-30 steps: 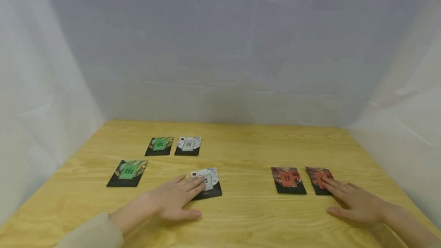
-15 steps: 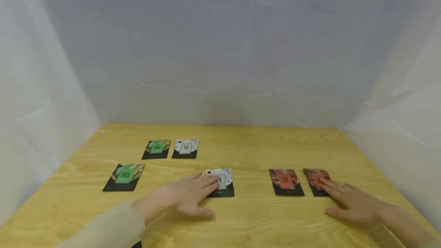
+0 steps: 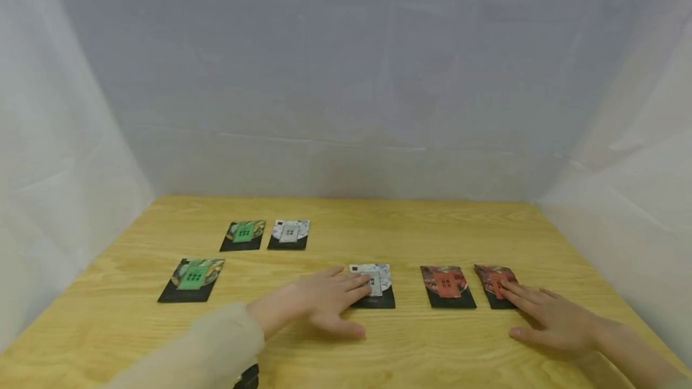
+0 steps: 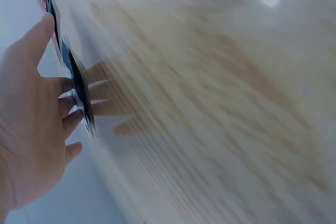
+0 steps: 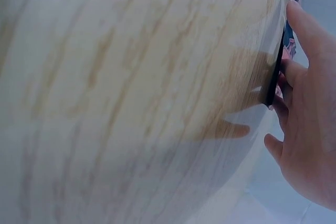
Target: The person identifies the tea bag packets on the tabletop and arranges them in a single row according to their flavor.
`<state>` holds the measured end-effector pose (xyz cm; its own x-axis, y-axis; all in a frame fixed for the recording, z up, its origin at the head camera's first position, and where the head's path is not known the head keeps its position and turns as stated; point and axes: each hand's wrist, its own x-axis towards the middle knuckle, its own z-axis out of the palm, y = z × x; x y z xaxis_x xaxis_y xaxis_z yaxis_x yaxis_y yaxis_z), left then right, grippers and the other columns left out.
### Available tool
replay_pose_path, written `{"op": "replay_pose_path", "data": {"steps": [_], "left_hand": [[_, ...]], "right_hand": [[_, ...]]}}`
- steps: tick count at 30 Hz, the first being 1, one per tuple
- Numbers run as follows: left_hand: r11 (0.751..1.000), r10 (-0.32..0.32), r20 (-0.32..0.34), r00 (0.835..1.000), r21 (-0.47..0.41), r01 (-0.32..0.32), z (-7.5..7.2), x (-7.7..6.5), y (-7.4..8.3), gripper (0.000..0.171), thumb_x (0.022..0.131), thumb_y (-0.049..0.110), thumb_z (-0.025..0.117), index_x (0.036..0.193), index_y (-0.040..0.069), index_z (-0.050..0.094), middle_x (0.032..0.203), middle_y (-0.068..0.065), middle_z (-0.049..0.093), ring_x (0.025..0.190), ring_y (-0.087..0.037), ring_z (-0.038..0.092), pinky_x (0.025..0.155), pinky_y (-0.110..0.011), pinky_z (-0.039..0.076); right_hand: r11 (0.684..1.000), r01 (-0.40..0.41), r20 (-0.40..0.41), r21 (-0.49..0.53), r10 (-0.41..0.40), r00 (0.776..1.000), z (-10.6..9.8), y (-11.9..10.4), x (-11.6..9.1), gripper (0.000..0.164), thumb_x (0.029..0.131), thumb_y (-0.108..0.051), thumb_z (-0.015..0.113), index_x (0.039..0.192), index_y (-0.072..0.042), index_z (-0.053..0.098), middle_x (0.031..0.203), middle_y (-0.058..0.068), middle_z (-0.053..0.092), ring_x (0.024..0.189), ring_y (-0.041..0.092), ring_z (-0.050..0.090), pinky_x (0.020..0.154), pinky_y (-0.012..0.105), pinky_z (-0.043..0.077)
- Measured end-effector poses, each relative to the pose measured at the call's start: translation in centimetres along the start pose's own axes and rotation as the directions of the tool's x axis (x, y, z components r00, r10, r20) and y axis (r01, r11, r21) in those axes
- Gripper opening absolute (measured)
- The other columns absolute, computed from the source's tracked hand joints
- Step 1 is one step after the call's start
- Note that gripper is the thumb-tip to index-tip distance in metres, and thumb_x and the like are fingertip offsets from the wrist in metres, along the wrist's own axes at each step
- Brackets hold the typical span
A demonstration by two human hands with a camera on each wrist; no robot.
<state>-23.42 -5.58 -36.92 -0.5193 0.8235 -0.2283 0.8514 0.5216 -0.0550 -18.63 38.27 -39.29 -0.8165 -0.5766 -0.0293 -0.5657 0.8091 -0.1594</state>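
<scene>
My left hand (image 3: 334,300) lies with straight fingers on a flat white-and-black packet (image 3: 385,300), covering its left part. In the left wrist view the fingertips meet that packet (image 4: 79,85) on the tabletop. My right hand (image 3: 559,320) rests its fingertips on the lower right of a red-and-black packet (image 3: 491,278); in the right wrist view the packet's dark edge (image 5: 276,74) runs beside the fingers. A second red-and-black packet (image 3: 449,288) lies flat between the two hands, touched by neither.
Two green-and-black packets (image 3: 193,280) lie on the left of the wooden table (image 3: 411,353), one behind the other. Another white-and-black packet (image 3: 289,235) lies at the back left. A pale sheet (image 3: 346,77) hangs behind the table, with more at both sides.
My left hand has slid the white-and-black packet rightward, closer to the red ones, and the packet has straightened. My right hand stays on its red packet.
</scene>
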Motion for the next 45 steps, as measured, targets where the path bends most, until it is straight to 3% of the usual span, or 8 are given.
{"op": "replay_pose_path", "data": {"steps": [15,25,37,45], "left_hand": [[0.998,-0.030,0.058,0.998,0.052,0.027,-1.3,2.9,2.3,0.080,0.087,0.071,0.027,0.148,0.020,0.026,0.154,0.000,0.017,0.138,-0.014,0.019,0.112,-0.036,0.016],[0.997,-0.058,0.057,0.997,0.048,0.055,-0.9,2.9,2.5,0.082,0.086,0.073,0.028,0.148,0.020,0.027,0.154,0.000,0.017,0.138,-0.015,0.019,0.112,-0.038,0.016],[0.996,-0.070,0.058,0.996,0.068,0.066,-1.2,2.9,2.3,0.081,0.086,0.073,0.028,0.148,0.020,0.027,0.153,0.000,0.018,0.138,-0.015,0.020,0.112,-0.040,0.017],[0.998,-0.066,0.046,0.997,0.002,0.066,-1.4,2.7,1.8,0.081,0.087,0.070,0.031,0.149,0.019,0.024,0.154,-0.002,0.016,0.139,-0.016,0.018,0.112,-0.040,0.015]], "right_hand": [[1.000,0.007,0.001,-0.007,-0.007,1.000,0.2,-0.2,-0.1,0.062,0.092,-0.038,0.056,0.139,0.000,0.040,0.140,0.023,0.039,0.118,0.044,0.044,0.091,0.065,0.032],[0.998,0.022,-0.006,-0.051,-0.022,1.000,0.5,0.1,-0.2,0.061,0.092,-0.038,0.056,0.138,0.000,0.042,0.140,0.021,0.040,0.119,0.040,0.046,0.090,0.061,0.036],[0.999,0.020,-0.008,-0.031,-0.021,1.000,0.4,0.4,0.0,0.060,0.092,-0.037,0.056,0.138,0.000,0.042,0.139,0.023,0.040,0.118,0.044,0.044,0.089,0.064,0.036],[0.998,0.029,-0.017,-0.047,-0.030,0.999,0.3,0.4,0.0,0.060,0.092,-0.036,0.055,0.139,-0.001,0.042,0.139,0.022,0.041,0.119,0.044,0.044,0.088,0.062,0.037]]}}
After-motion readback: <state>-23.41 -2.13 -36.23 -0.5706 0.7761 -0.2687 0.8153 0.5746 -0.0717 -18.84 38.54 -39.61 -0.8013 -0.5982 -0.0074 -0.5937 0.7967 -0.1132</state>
